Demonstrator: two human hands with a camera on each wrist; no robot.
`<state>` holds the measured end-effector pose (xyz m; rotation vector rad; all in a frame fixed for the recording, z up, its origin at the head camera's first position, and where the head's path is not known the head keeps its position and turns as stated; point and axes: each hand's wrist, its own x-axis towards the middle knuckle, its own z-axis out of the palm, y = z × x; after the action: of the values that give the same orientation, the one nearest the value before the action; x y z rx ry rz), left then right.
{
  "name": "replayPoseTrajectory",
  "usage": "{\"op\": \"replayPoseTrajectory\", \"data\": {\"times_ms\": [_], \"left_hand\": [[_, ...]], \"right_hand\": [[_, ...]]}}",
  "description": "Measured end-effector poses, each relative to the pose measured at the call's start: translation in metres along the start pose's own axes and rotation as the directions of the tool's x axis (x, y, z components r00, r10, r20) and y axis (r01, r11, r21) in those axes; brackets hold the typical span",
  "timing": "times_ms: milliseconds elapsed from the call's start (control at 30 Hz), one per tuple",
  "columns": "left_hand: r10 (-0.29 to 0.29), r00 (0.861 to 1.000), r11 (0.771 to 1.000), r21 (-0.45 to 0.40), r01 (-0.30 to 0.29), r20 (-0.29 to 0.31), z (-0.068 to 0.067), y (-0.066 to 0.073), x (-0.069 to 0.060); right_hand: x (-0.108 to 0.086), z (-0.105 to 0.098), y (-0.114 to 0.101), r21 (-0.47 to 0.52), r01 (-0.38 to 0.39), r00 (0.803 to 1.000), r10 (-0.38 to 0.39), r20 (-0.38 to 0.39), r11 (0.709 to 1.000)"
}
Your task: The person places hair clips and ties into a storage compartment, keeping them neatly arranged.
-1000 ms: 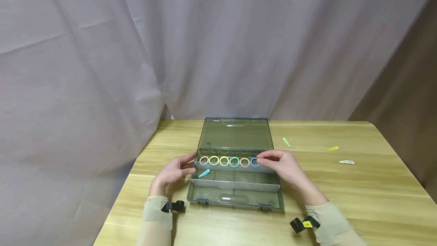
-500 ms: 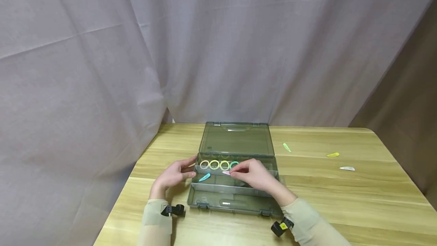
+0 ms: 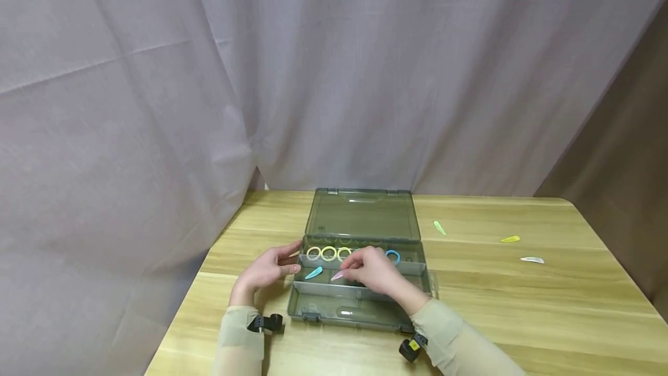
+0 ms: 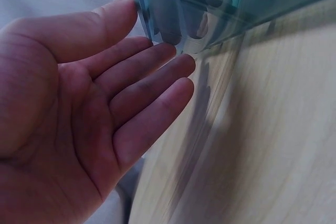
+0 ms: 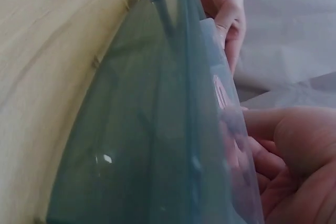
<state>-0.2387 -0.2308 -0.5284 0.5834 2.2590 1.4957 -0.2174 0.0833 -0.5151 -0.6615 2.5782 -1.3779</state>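
Observation:
A translucent dark green divider box [image 3: 386, 319] lies with its lid folded back. My right hand [image 3: 374, 271] pinches a pink hair clip [image 3: 337, 275] between thumb and fingers, over the middle compartment. To its left in that compartment is a blue hair clip [image 3: 314, 273]. The back compartment holds a row of hair ties, including a yellow one [image 3: 328, 253] and a blue one [image 3: 393, 257]; my right hand covers part of the row. At the box's left wall, my left hand [image 3: 263, 270] rests with thumb and fingertips against the edge, its fingers fairly straight in the left wrist view.
To the right on the wooden table [image 3: 485, 312] lie a light green hair clip [image 3: 440, 228], a yellow hair clip [image 3: 511, 239] and a white hair clip [image 3: 532, 260]. A grey curtain [image 3: 334, 74] hangs behind the table. The lid [image 3: 362, 213] extends towards the back.
My right hand has moved left and towards me, from the row's right end to the middle compartment; the pink hair clip came into sight in its fingers. My left hand stays put.

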Motion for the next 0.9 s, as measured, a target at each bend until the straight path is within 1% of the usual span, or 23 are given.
{"op": "replayPoseTrajectory", "data": {"times_ms": [167, 233, 400, 633, 900], "left_hand": [[0.009, 1.0, 1.0, -0.004, -0.01, -0.011, -0.001, 0.001, 0.003], [0.007, 1.0, 1.0, -0.007, -0.007, -0.009, -0.001, 0.001, 0.003], [-0.001, 1.0, 1.0, -0.014, 0.001, 0.002, 0.001, 0.0, 0.0], [-0.003, 1.0, 1.0, 0.001, 0.003, 0.0, 0.0, -0.001, 0.001], [0.003, 1.0, 1.0, 0.001, -0.003, -0.011, 0.0, 0.0, 0.0]], "right_hand": [[0.008, 0.01, -0.004, -0.073, -0.016, 0.999, 0.012, -0.049, 0.997], [0.01, 0.014, -0.006, -0.097, -0.019, 0.998, 0.014, -0.057, 0.995], [0.011, 0.025, -0.01, -0.114, -0.054, 0.997, 0.048, -0.061, 0.992], [0.012, 0.033, -0.013, -0.138, -0.083, 0.994, 0.073, -0.077, 0.987], [0.015, 0.039, -0.013, -0.198, -0.032, 0.998, 0.019, -0.066, 0.98]]}}
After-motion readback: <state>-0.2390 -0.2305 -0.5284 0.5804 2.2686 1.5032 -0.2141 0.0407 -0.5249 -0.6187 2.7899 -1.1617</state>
